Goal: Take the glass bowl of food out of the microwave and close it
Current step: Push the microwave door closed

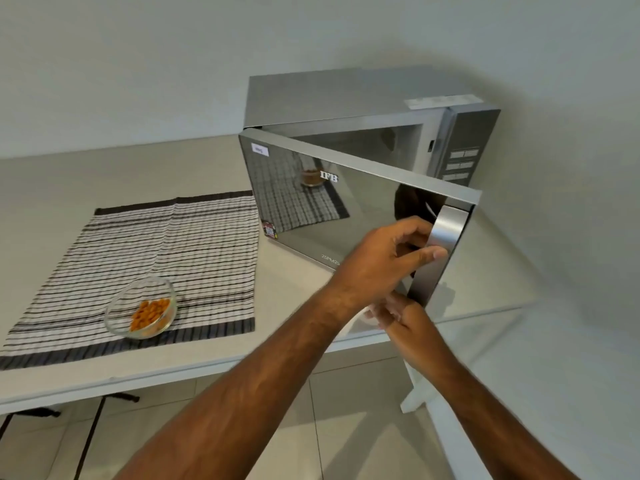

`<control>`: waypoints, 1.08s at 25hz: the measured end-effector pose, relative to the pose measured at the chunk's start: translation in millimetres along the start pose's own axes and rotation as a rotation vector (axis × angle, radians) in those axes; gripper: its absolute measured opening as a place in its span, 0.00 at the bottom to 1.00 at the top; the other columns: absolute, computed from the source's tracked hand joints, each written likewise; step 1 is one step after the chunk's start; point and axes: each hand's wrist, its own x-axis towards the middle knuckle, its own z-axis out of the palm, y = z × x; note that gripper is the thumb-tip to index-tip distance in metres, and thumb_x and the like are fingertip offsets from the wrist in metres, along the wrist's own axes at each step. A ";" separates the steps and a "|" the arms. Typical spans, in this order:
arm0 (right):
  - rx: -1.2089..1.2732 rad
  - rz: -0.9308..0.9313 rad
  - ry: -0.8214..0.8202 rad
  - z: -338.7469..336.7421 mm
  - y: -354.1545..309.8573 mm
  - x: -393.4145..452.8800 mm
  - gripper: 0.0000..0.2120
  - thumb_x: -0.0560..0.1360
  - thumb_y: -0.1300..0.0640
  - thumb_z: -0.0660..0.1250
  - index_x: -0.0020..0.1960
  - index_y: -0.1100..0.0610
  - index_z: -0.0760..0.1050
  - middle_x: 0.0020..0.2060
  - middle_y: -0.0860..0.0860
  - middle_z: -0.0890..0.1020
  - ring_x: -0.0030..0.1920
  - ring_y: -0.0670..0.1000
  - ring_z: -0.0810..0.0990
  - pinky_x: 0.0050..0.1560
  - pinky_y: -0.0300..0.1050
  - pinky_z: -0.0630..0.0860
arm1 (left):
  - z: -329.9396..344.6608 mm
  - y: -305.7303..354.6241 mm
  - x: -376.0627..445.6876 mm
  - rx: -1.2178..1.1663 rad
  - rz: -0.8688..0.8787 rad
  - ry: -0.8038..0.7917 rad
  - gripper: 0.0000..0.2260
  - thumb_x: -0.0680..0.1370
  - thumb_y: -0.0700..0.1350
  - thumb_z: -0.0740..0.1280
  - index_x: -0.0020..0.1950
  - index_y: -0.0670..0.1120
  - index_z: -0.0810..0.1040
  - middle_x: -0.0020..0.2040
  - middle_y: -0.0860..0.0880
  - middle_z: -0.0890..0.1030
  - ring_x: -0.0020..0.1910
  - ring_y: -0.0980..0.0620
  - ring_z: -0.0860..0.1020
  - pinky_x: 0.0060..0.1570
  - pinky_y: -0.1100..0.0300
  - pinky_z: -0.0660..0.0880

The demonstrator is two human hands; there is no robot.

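- Microwave (pixel 363 98) sits on the white surface (pixel 69 174), in the corner by the walls; silver body, control panel (pixel 465 150) on its right side.
- Microwave door (pixel 346 209) hinged on the microwave's left, swung partly open; cavity visible behind it. Mirror-finish front with "IFB" lettering, small stickers at the top left and lower left of the door.
- Door handle (pixel 446 230), a curved silver bar, runs along the door's free edge, the side farthest from the microwave's hinge.
- Left hand (pixel 384 258) is at the handle: fingers curled in behind the bar, thumb (pixel 429 253) laid across its front, so it is clasping the handle.
- Right hand (pixel 401 315) is just below the left hand, near the lower end of the handle; fingers look loosely bent, blurred, cannot tell if it grips anything or touches the door.
- Glass bowl (pixel 141 308) is out of the microwave, standing upright to the microwave's left and well apart from it, nearer the front edge of the surface.
- Bowl holds orange food pieces (pixel 149 313), heaped low in the bottom.
- Bowl rests on a striped cloth (pixel 156 244), black-and-white, spread flat on the surface left of the microwave; the cloth's far right corner reaches close to the door's hinge side.
- Door front mirrors the cloth.
- Tiled floor (pixel 329 410) shows below the surface edge.
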 end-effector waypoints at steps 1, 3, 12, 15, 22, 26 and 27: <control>0.003 0.010 0.044 -12.4 6.5 2.6 0.10 0.83 0.48 0.67 0.58 0.51 0.82 0.50 0.44 0.90 0.54 0.44 0.89 0.60 0.45 0.82 | 5.2 0.1 9.9 0.020 -0.010 0.020 0.12 0.82 0.52 0.72 0.64 0.51 0.81 0.58 0.52 0.86 0.58 0.58 0.84 0.57 0.57 0.82; 0.024 0.007 0.154 -35.7 15.9 7.2 0.05 0.82 0.50 0.70 0.51 0.51 0.82 0.44 0.44 0.90 0.50 0.45 0.89 0.54 0.41 0.83 | 13.5 -0.8 27.4 0.050 -0.040 0.061 0.12 0.82 0.55 0.71 0.62 0.53 0.81 0.55 0.57 0.86 0.54 0.64 0.83 0.52 0.64 0.79; 0.185 -0.050 0.404 -99.0 30.1 41.3 0.15 0.80 0.48 0.72 0.63 0.42 0.71 0.44 0.46 0.90 0.42 0.51 0.90 0.42 0.45 0.84 | 37.4 -8.9 96.2 0.124 -0.064 0.221 0.14 0.82 0.52 0.72 0.67 0.51 0.81 0.61 0.52 0.87 0.60 0.53 0.84 0.56 0.64 0.78; 0.123 -0.031 0.331 -108.6 33.0 65.6 0.15 0.84 0.47 0.66 0.69 0.45 0.72 0.47 0.39 0.90 0.45 0.49 0.90 0.41 0.43 0.84 | 37.5 -12.4 115.0 0.165 -0.084 0.217 0.16 0.83 0.49 0.71 0.70 0.49 0.80 0.66 0.49 0.85 0.65 0.48 0.83 0.62 0.56 0.79; 0.241 0.029 0.331 -128.3 25.3 116.2 0.16 0.85 0.49 0.65 0.70 0.54 0.76 0.52 0.55 0.89 0.46 0.58 0.90 0.45 0.52 0.86 | 31.7 -14.4 162.7 0.250 -0.078 0.246 0.13 0.84 0.45 0.70 0.68 0.45 0.80 0.66 0.45 0.84 0.64 0.46 0.82 0.65 0.51 0.80; 0.267 0.075 0.340 -135.7 17.7 143.0 0.15 0.85 0.50 0.65 0.68 0.57 0.76 0.51 0.57 0.89 0.43 0.57 0.90 0.42 0.51 0.88 | 28.5 -17.5 187.3 0.308 -0.074 0.264 0.11 0.84 0.44 0.70 0.65 0.44 0.80 0.63 0.44 0.85 0.62 0.46 0.83 0.63 0.53 0.81; 0.264 0.088 0.344 -136.7 16.2 149.5 0.15 0.86 0.50 0.64 0.68 0.57 0.76 0.51 0.57 0.89 0.44 0.58 0.90 0.43 0.53 0.88 | 27.9 -18.4 191.6 0.314 -0.075 0.277 0.10 0.84 0.44 0.70 0.65 0.44 0.80 0.61 0.44 0.85 0.60 0.46 0.83 0.62 0.54 0.81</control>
